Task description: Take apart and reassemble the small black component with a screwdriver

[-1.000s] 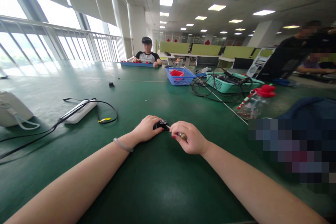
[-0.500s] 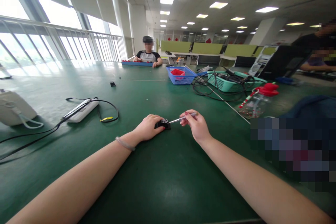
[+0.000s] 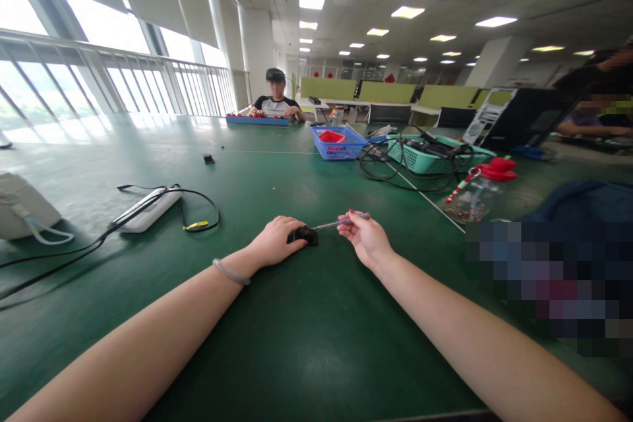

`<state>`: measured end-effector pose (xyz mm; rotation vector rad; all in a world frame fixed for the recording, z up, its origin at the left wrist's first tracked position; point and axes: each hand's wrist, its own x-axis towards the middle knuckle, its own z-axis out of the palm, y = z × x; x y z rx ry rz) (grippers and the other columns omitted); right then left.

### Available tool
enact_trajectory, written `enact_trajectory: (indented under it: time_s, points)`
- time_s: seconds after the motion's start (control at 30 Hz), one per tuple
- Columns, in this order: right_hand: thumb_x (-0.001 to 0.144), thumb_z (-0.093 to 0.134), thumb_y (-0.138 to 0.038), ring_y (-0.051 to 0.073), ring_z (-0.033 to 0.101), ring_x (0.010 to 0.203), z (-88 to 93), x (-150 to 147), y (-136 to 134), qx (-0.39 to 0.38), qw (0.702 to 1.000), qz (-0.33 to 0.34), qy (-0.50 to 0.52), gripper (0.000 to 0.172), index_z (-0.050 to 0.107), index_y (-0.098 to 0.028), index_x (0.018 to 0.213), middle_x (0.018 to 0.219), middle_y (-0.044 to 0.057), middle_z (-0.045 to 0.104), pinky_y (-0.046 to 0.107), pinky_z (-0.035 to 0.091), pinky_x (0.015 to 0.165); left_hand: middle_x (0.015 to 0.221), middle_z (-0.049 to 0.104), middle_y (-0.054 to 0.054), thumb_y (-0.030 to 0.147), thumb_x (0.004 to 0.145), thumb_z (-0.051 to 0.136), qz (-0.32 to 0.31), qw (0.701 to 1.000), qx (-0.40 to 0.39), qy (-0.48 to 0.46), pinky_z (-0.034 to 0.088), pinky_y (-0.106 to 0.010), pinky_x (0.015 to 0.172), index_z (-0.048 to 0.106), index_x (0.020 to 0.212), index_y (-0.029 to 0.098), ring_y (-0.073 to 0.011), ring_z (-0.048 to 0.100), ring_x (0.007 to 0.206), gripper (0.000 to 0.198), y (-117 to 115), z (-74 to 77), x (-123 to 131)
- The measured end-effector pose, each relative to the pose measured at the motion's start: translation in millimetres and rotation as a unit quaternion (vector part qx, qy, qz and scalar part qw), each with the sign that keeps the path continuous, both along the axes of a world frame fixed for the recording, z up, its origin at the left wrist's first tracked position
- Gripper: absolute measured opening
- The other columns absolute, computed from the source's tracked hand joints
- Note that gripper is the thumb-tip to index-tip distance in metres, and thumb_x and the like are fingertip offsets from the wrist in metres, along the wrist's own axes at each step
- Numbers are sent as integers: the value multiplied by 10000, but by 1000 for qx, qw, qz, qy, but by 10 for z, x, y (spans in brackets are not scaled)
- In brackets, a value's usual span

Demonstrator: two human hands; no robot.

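Tool pinched in right grip points at black part; left grip clasps that part's left end.

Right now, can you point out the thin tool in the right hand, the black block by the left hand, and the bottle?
Thin tool (image 3: 328, 225): head view, on its bare shaft.
Black block (image 3: 310, 238): head view, on its uncovered part.
Bottle (image 3: 477, 195): head view, on its clear body.

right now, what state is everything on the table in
Black block, on the table, held by the left hand
Metal tool, in the right hand, tip close to the block
White box, lying flat, black cord across it
Blue basket, holding something red
Green basket, cables in it
Bottle, red lid on
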<state>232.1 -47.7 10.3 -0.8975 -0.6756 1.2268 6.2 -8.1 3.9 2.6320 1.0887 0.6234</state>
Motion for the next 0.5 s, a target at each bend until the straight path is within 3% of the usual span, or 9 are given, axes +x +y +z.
enact_trajectory:
  time_s: [0.23,0.5]
  points:
    - [807,664,-171,129,658,529,-37,1,11,-9,1000,8,-26,164,515,-184,873,716,41,716,233,564,524,1124,665,-73,443,801,602,-15,1000,19,-6,400,-449,1022,653,1109,238,-279,543,1127,374,-43,28,20]
    - [851,549,-134,131,645,509,-24,6,5,-25,1000,15,-4,101,480,-198,888,684,33,711,238,550,506,1118,664,-66,463,801,601,-36,999,30,1,395,-440,1020,655,1074,239,-276,529,1141,357,-56,38,18]
